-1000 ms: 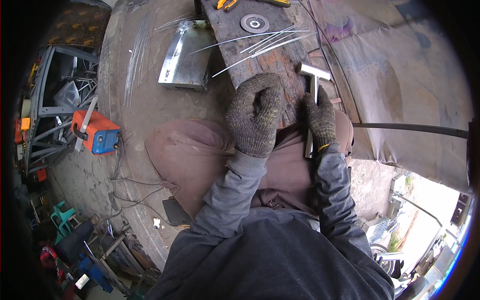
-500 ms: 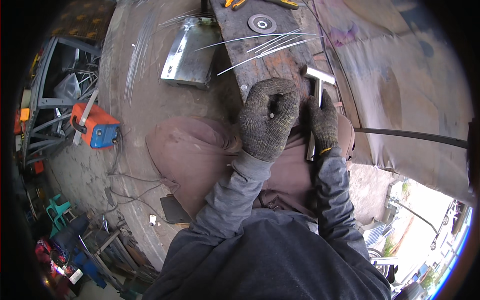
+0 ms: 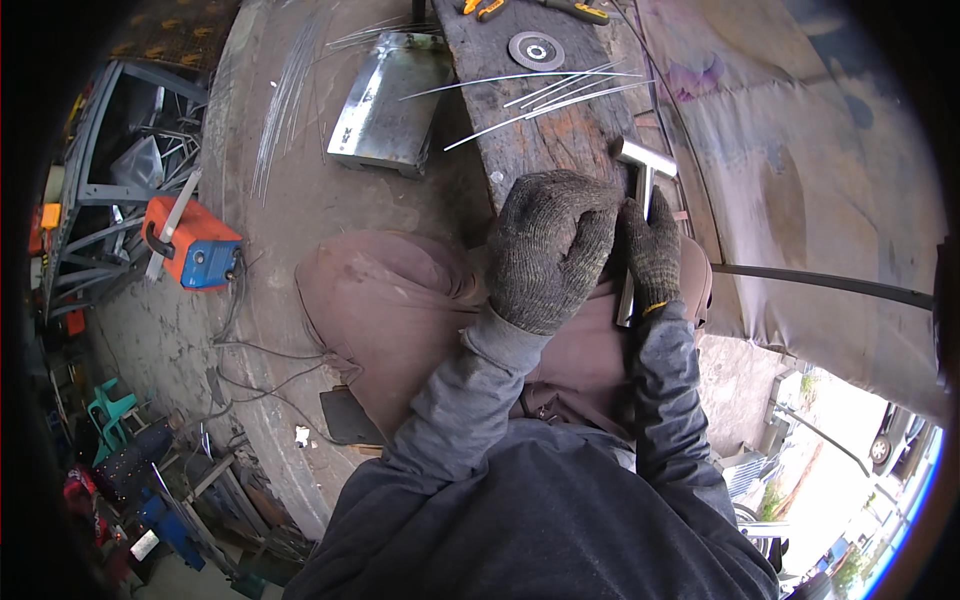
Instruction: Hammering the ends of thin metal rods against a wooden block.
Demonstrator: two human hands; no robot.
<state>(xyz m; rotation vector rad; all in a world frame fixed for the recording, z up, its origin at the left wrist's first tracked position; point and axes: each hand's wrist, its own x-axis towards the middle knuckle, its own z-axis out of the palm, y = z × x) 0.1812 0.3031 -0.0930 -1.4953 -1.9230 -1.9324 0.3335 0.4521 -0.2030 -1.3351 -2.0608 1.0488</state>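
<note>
Both my hands wear dark knitted work gloves. Curled over the near end of the wooden plank, my left hand has thumb and fingertips drawn together; whatever they may pinch is hidden. Right beside it, my right hand is closed around the stem of a shiny T-shaped metal piece. Its crossbar points away from me, and its lower end shows below the glove against my leg. Ahead of my hands, several thin metal rods lie across the plank, with a round grinding disc farther up.
Yellow-and-black handled tools lie at the plank's far end. A bent sheet-metal piece rests on the floor to the left, near more thin rods. Farther left are an orange-and-blue machine with cables and a metal frame. A stained sheet spans the right.
My left hand has turned slightly, so the gap inside its curled fingers has narrowed, and it sits closer to my right hand. The whole view has shifted a little. The T-shaped piece stays held.
</note>
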